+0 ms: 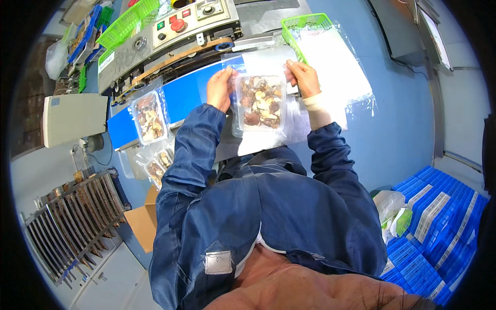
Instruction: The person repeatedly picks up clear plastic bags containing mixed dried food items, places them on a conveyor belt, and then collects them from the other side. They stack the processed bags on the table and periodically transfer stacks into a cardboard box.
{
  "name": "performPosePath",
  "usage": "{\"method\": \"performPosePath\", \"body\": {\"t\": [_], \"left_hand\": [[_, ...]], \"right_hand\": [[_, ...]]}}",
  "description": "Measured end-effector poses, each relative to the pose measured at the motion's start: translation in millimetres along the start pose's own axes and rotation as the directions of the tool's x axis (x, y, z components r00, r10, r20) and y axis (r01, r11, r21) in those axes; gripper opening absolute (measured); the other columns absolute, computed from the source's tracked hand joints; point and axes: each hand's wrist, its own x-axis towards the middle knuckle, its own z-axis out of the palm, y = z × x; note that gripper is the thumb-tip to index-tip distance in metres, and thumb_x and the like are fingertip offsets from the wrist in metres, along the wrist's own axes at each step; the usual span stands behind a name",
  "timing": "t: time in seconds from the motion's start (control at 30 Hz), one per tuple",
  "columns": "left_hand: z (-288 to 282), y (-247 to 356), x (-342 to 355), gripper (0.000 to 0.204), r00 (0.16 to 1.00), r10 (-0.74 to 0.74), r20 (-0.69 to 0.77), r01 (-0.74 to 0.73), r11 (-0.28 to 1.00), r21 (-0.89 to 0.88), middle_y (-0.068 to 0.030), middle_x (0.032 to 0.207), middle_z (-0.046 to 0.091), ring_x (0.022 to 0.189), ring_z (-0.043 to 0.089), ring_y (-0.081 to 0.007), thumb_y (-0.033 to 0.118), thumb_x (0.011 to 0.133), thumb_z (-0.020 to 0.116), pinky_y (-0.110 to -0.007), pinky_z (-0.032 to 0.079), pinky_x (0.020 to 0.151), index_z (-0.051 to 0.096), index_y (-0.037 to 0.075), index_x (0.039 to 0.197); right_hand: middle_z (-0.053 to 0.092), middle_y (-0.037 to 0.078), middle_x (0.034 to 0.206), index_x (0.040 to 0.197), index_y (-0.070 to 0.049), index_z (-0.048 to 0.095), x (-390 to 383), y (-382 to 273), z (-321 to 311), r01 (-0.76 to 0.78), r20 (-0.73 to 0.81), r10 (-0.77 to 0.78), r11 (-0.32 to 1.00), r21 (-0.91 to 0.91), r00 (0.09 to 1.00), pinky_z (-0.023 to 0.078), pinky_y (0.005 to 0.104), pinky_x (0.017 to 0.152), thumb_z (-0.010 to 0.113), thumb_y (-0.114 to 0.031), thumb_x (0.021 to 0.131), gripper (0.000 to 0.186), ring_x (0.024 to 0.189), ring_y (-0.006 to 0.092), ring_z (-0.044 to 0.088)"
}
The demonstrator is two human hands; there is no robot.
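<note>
In front of me hangs a clear plastic bag with a white tray (261,103) inside, filled with brown and cream pieces that look like mushrooms. My left hand (220,88) is closed on the bag's upper left edge. At the upper right corner, the fingers of my right hand (304,79) pinch the same bag. A similar bagged tray (150,118) lies to the left on the blue conveyor belt (183,90). Below that belt, by my left sleeve, another bagged tray (159,165) is partly hidden.
Beyond the belt stands a sealing machine (173,46) with a red button and a brown band. Clear bags (330,67) lie at the right beside a green basket (307,21). Blue boxes (439,206) are stacked at lower right. A slatted metal rack (77,217) and cardboard box (140,219) are at left.
</note>
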Motion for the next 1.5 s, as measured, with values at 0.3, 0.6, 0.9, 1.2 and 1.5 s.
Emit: {"method": "performPosePath", "body": {"t": [0.3, 0.6, 0.9, 1.2, 1.5], "left_hand": [[27.2, 2.1, 62.0, 0.012, 0.977, -0.214, -0.005, 0.214, 0.976, -0.04, -0.0015, 0.074, 0.06, 0.061, 0.052, -0.0104, 0.018, 0.085, 0.056, -0.023, 0.042, 0.054, 0.06, 0.007, 0.085], [14.0, 9.6, 77.6, 0.017, 0.967, -0.254, -0.007, 0.253, 0.965, -0.073, -0.0044, 0.082, 0.062, 0.077, 0.059, -0.0146, 0.02, 0.087, 0.052, -0.027, 0.048, 0.07, 0.059, 0.005, 0.086], [-24.9, 11.4, 77.6, 0.016, 0.978, -0.178, -0.112, 0.161, 0.977, -0.142, -0.002, 0.081, 0.061, 0.07, 0.058, -0.0137, 0.02, 0.089, 0.05, -0.028, 0.048, 0.061, 0.058, 0.006, 0.089], [-65.0, 21.9, 69.8, 0.017, 0.986, -0.081, -0.149, 0.059, 0.987, -0.15, -0.0066, 0.084, 0.063, 0.078, 0.059, -0.0163, 0.017, 0.09, 0.05, -0.028, 0.048, 0.073, 0.059, 0.002, 0.09], [-107.3, 33.0, 63.8, 0.017, 0.97, -0.043, -0.24, 0.017, 0.994, -0.109, -0.0059, 0.084, 0.063, 0.079, 0.06, -0.0155, 0.016, 0.089, 0.051, -0.027, 0.048, 0.072, 0.059, 0.002, 0.089]], "right_hand": [[0.059, 0.003, 0.065, 0.076, 0.002, 0.064, 41.1, -2.9, -17.9, -0.045, -0.085, 0.052, 0.995, 0.09, 0.995, 0.041, 0.0186, 0.049, 0.055, -0.016, 0.086, 0.022, 0.051, 0.0058, 0.047], [0.059, 0.003, 0.065, 0.075, 0.002, 0.064, 72.6, -3.5, -5.7, -0.086, -0.034, 0.088, 0.996, 0.039, 0.996, 0.039, 0.0191, 0.047, 0.057, -0.017, 0.084, 0.023, 0.051, 0.0063, 0.047], [0.058, 0.005, 0.062, 0.075, 0.004, 0.064, 98.1, 4.2, 29.6, -0.132, 0.061, 0.132, 0.991, -0.015, 0.989, 0.039, 0.0211, 0.046, 0.058, -0.018, 0.083, 0.024, 0.047, 0.009, 0.047], [0.059, 0.007, 0.06, 0.071, 0.004, 0.063, 99.4, -0.4, 63.5, -0.138, 0.164, 0.179, 0.963, -0.232, 0.97, 0.041, 0.0233, 0.044, 0.058, -0.02, 0.082, 0.027, 0.046, 0.0119, 0.054], [0.06, 0.005, 0.058, 0.07, 0.0, 0.063, 98.1, -8.1, 103.7, -0.138, 0.231, 0.247, 0.904, -0.405, 0.941, 0.032, 0.0239, 0.037, 0.056, -0.027, 0.082, 0.031, 0.044, 0.0103, 0.053]]}}
